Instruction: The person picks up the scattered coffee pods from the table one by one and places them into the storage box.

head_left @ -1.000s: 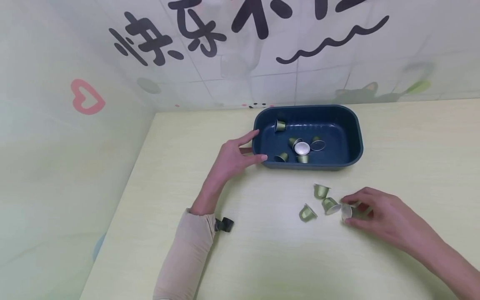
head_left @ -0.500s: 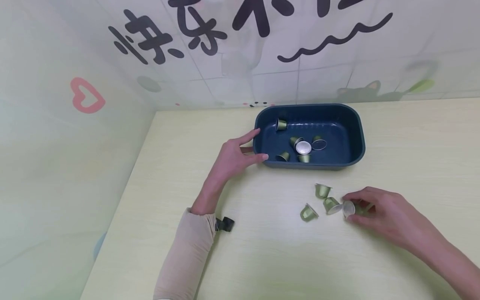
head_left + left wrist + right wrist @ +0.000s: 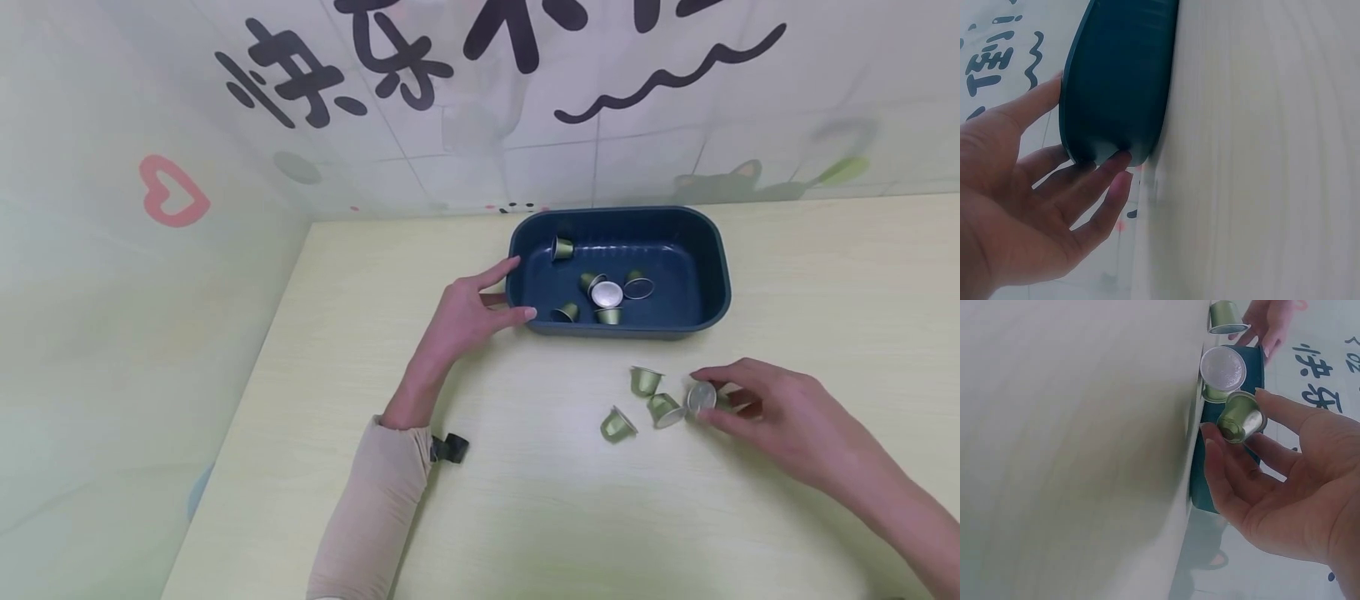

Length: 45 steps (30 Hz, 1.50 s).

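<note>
My left hand (image 3: 467,312) holds the left end of a dark blue plastic bin (image 3: 637,332), with thumb and forefinger at its rim. In the left wrist view its other fingers lie against the bin's (image 3: 1119,75) end. Several green coffee capsules, one with its silver lid (image 3: 607,294) up, lie inside. My right hand (image 3: 780,412) pinches a green coffee capsule (image 3: 702,398) between thumb and fingers, lid towards the left. Beside it on the table are three more capsules: one (image 3: 665,410) nearest the hand, one (image 3: 646,381) behind, one (image 3: 618,425) to the left.
The pale wooden table (image 3: 525,517) meets a printed wall (image 3: 480,167) just behind the bin and another wall (image 3: 97,333) on the left. A small black object (image 3: 452,448) shows beside the left sleeve (image 3: 375,508).
My right hand has risen slightly away from the table's front with the capsule pinched in it. The left hand and the bin have stayed in place.
</note>
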Tool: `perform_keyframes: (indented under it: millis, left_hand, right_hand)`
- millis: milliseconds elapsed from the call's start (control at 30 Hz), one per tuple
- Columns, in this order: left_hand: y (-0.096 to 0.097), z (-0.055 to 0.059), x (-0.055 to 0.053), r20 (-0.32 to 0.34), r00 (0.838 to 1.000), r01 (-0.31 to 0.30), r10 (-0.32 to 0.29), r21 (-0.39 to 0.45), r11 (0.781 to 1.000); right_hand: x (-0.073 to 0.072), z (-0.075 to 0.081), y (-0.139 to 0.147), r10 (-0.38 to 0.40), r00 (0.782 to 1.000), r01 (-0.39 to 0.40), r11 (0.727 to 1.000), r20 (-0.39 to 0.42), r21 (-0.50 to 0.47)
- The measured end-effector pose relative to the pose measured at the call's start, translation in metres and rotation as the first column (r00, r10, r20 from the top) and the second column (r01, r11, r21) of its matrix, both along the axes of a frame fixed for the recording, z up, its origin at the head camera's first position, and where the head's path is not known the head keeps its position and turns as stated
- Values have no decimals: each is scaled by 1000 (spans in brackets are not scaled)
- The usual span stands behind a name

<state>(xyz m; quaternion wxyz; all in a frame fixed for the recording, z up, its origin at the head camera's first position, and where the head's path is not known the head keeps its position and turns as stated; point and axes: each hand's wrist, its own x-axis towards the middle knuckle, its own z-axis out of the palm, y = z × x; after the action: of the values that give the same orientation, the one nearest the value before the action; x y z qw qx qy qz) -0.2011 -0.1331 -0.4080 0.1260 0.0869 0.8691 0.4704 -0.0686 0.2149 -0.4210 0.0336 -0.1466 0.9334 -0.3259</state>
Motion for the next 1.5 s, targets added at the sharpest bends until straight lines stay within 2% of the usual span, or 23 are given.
perform_keyframes:
  millis: [100, 267, 600, 867, 1167, 1500]
  left_hand:
    - [0, 0, 0, 5, 1000, -4, 4, -2, 1000]
    - [-1, -2, 0, -2, 1000, -7, 7, -11, 1000]
    - [0, -2, -1, -34, 999, 8, -8, -23, 1000]
    - [3, -1, -2, -22, 1000, 11, -11, -15, 1000]
    - [1, 2, -2, 0, 1000, -10, 10, -45, 999]
    - [1, 0, -1, 34, 999, -18, 18, -13, 1000]
  right_hand:
    - [-2, 4, -1, -21, 1000, 21, 1000, 20, -3]
    - [-4, 9, -2, -40, 999, 40, 999, 8, -15]
    - [-9, 14, -3, -29, 997, 27, 999, -70, -26]
    - [-15, 21, -2, -32, 992, 27, 999, -120, -45]
    - [-24, 28, -8, -71, 995, 63, 992, -75, -109]
    - [-32, 32, -12, -82, 995, 72, 984, -56, -165]
